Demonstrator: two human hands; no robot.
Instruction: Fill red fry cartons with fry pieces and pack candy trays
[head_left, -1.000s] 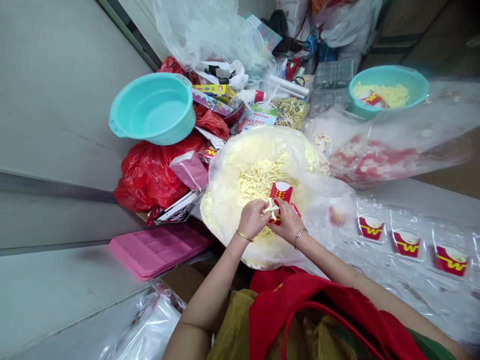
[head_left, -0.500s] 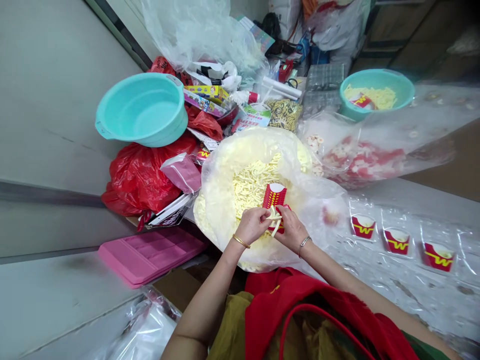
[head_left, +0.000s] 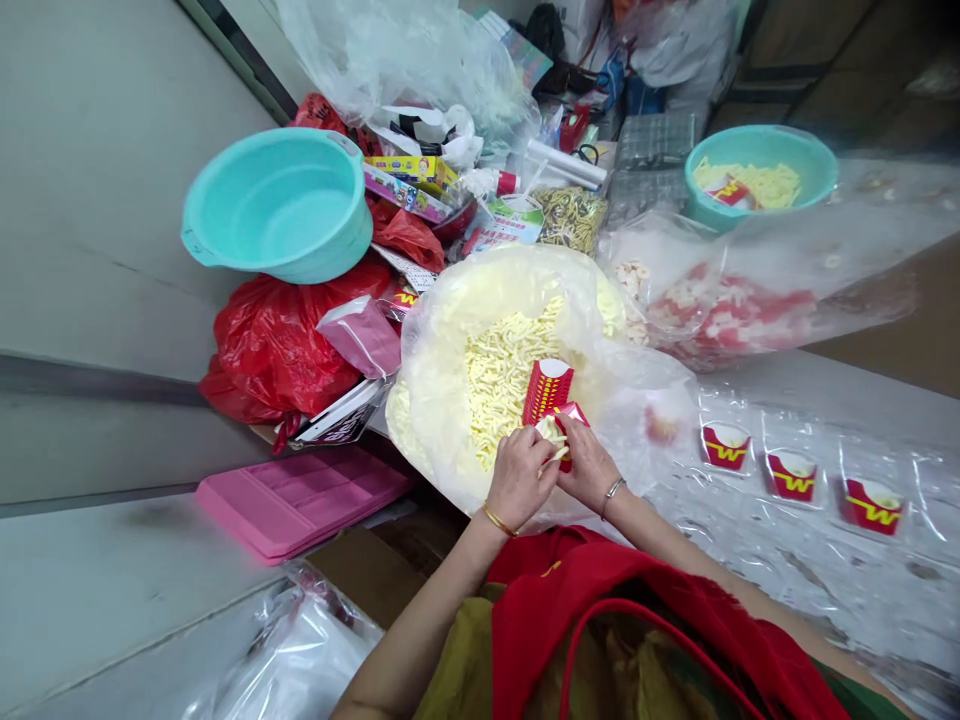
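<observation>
My right hand point(head_left: 589, 465) is closed around a small red fries carton point(head_left: 571, 412) over the open plastic bag. My left hand point(head_left: 523, 472) pinches pale toy-like fries point(head_left: 553, 432) at the carton's mouth; how many it holds is hidden by the fingers. Just beyond both hands, a stack of red cartons point(head_left: 546, 390) rests on the loose pale fries point(head_left: 499, 375). The clear bag point(head_left: 442, 300) spreads around the pile with its edges folded outward.
At the right, clear packaging point(head_left: 750, 520) holds several red cartons with yellow marks. An empty turquoise basin point(head_left: 277, 210) stands on a red bag point(head_left: 285, 340) at left. Another turquoise basin point(head_left: 761, 170) holds pale fries. Pink trays point(head_left: 300, 500) lie lower left.
My left hand has moved right and slightly toward me, bringing the pale fries against the carton in my right hand. The carton's red top edge shows more now.
</observation>
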